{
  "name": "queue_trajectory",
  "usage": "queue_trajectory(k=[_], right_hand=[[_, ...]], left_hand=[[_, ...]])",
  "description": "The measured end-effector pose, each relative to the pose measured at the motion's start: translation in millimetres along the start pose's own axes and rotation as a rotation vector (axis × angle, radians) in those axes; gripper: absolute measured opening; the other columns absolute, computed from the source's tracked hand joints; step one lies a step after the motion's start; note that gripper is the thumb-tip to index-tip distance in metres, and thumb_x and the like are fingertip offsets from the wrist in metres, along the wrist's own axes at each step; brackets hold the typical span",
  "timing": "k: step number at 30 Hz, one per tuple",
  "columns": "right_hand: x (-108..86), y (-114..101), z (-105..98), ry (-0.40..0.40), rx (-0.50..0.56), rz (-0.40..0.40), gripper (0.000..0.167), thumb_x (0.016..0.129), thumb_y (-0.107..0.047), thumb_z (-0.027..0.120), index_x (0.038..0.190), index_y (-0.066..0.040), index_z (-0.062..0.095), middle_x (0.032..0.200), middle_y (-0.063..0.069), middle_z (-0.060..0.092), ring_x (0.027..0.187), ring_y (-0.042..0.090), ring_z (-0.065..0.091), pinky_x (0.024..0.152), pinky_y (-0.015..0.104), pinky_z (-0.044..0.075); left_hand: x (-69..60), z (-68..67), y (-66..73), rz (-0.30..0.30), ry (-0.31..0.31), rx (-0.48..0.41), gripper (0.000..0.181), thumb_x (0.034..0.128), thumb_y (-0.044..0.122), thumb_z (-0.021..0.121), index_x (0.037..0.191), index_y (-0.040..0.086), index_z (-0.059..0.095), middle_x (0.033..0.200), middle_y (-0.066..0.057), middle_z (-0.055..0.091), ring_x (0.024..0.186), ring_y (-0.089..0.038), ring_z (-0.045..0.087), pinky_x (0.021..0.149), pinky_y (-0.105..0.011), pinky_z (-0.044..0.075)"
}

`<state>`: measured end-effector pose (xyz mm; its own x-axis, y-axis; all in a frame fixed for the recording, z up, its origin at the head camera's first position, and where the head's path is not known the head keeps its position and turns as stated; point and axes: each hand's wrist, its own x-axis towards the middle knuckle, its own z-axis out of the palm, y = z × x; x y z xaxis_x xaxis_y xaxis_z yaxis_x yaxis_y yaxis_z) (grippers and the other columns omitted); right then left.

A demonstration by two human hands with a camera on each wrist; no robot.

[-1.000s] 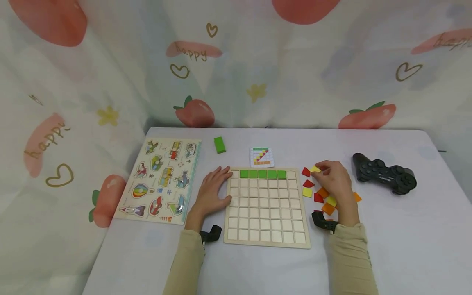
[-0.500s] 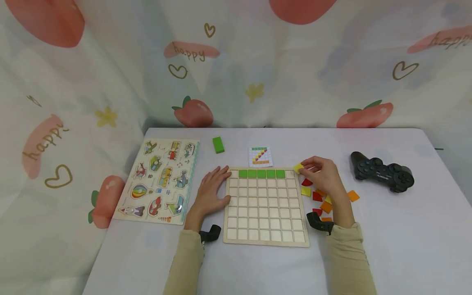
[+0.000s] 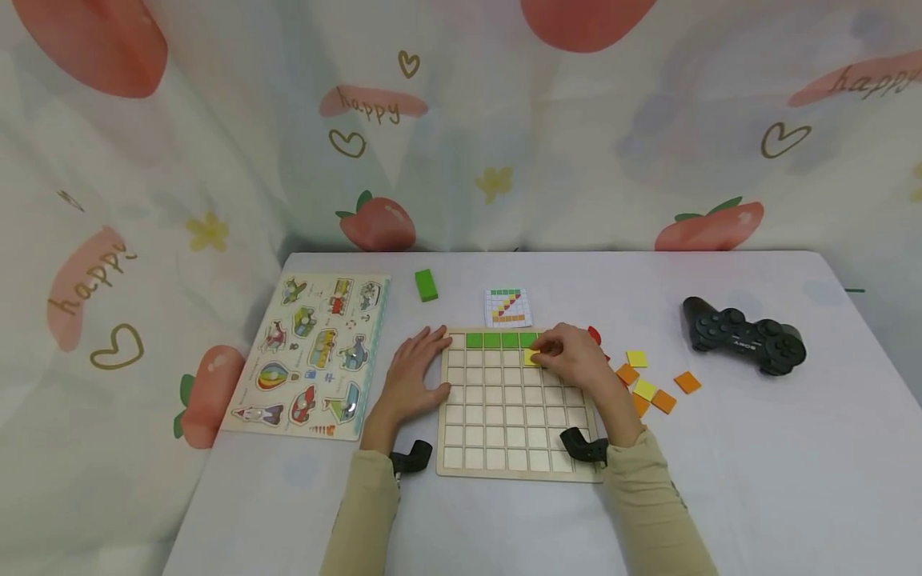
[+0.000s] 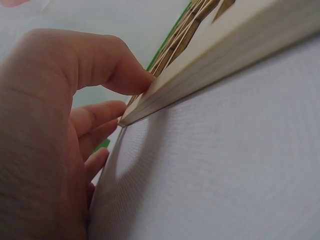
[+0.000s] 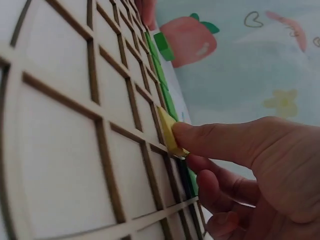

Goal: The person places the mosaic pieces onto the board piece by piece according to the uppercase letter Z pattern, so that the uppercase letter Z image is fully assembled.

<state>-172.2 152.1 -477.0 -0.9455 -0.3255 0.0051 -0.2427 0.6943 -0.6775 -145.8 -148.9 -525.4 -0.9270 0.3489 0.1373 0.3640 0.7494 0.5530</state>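
A wooden grid board (image 3: 504, 416) lies on the table with green squares (image 3: 501, 341) along its top row. My right hand (image 3: 576, 358) pinches a yellow square (image 3: 531, 358) at the second row, just below the green ones. In the right wrist view the yellow square (image 5: 171, 132) stands tilted at a cell, between thumb and fingertips of the right hand (image 5: 260, 170). My left hand (image 3: 414, 376) rests with spread fingers against the board's left edge; in the left wrist view its thumb touches the wooden rim (image 4: 200, 70).
Orange tiles (image 3: 687, 382), yellow tiles (image 3: 636, 358) and partly hidden red tiles (image 3: 594, 335) lie right of the board. A black game controller (image 3: 745, 336) is farther right. Behind the board are a pattern card (image 3: 507, 308) and a green block (image 3: 426, 285); a picture puzzle (image 3: 310, 356) lies left.
My right hand has carried a yellow square leftward from the loose tiles, past the board's top right corner, to the second row. The left hand has stayed at the board's edge.
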Motion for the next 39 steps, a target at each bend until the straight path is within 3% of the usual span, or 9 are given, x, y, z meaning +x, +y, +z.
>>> queue_trajectory(k=[6, 10, 14, 20, 26, 31, 39], right_hand=[[0.8, -4.8, 6.2, 0.015, 0.015, 0.051, 0.010, 0.084, -0.016, 0.076, 0.089, -0.008, 0.077, 0.080, 0.001, 0.067, 0.072, 0.016, 0.058, 0.063, 0.030, 0.047], [-1.3, -1.3, 0.9, 0.027, 0.023, 0.050, 0.012, 0.087, -0.017, 0.074, 0.094, -0.008, 0.077, 0.085, 0.002, 0.068, 0.075, 0.018, 0.059, 0.066, 0.032, 0.047], [-8.7, 13.4, -24.0, 0.037, 0.017, 0.097, 0.020, 0.091, -0.016, 0.069, 0.105, -0.002, 0.074, 0.095, 0.011, 0.068, 0.083, 0.024, 0.059, 0.069, 0.033, 0.048], [-34.8, 45.8, -72.6, 0.030, -0.067, 0.300, 0.029, 0.094, -0.018, 0.063, 0.116, 0.001, 0.068, 0.102, 0.019, 0.066, 0.090, 0.032, 0.057, 0.071, 0.038, 0.050], [-54.7, 69.5, -98.2, -0.089, -0.029, 0.441, 0.045, 0.090, -0.023, 0.069, 0.127, 0.002, 0.062, 0.114, 0.025, 0.058, 0.101, 0.039, 0.051, 0.074, 0.038, 0.053], [-55.8, 74.2, -99.0, -0.117, -0.006, 0.441, 0.046, 0.087, -0.022, 0.073, 0.124, 0.002, 0.063, 0.112, 0.025, 0.056, 0.099, 0.038, 0.050, 0.073, 0.036, 0.052], [-56.4, 73.0, -94.9, -0.007, -0.002, 0.419, 0.028, 0.089, -0.019, 0.071, 0.109, 0.001, 0.065, 0.102, 0.019, 0.062, 0.091, 0.033, 0.053, 0.067, 0.030, 0.049]], left_hand=[[-0.7, -0.5, 0.3, -0.004, -0.007, 0.004, 0.075, 0.0758, 0.034, 0.061, 0.147, 0.017, 0.046, 0.160, 0.006, 0.030, 0.149, -0.019, 0.017, 0.122, -0.043, 0.010], [-0.5, -0.2, 0.8, 0.000, -0.004, 0.010, 0.075, 0.0759, 0.034, 0.061, 0.147, 0.017, 0.045, 0.160, 0.006, 0.030, 0.149, -0.019, 0.017, 0.121, -0.043, 0.010], [-0.8, -0.5, 1.2, 0.007, 0.003, 0.004, 0.075, 0.0751, 0.034, 0.061, 0.146, 0.016, 0.047, 0.160, 0.004, 0.031, 0.149, -0.020, 0.019, 0.121, -0.044, 0.012], [-1.7, 0.9, 0.9, 0.036, 0.046, -0.011, 0.073, 0.0731, 0.031, 0.063, 0.143, 0.012, 0.050, 0.158, 0.001, 0.036, 0.147, -0.025, 0.024, 0.120, -0.049, 0.016], [-1.8, 2.6, -0.9, 0.048, 0.071, -0.003, 0.073, 0.0727, 0.030, 0.063, 0.142, 0.011, 0.051, 0.157, 0.000, 0.037, 0.146, -0.026, 0.026, 0.119, -0.049, 0.018], [-2.2, 0.7, -1.3, 0.031, 0.044, -0.002, 0.075, 0.0733, 0.032, 0.062, 0.144, 0.013, 0.049, 0.158, 0.000, 0.035, 0.148, -0.025, 0.023, 0.120, -0.050, 0.015], [-0.6, 0.5, -1.1, 0.013, 0.005, 0.012, 0.075, 0.0754, 0.034, 0.062, 0.147, 0.016, 0.046, 0.160, 0.005, 0.031, 0.149, -0.020, 0.019, 0.121, -0.045, 0.012]])
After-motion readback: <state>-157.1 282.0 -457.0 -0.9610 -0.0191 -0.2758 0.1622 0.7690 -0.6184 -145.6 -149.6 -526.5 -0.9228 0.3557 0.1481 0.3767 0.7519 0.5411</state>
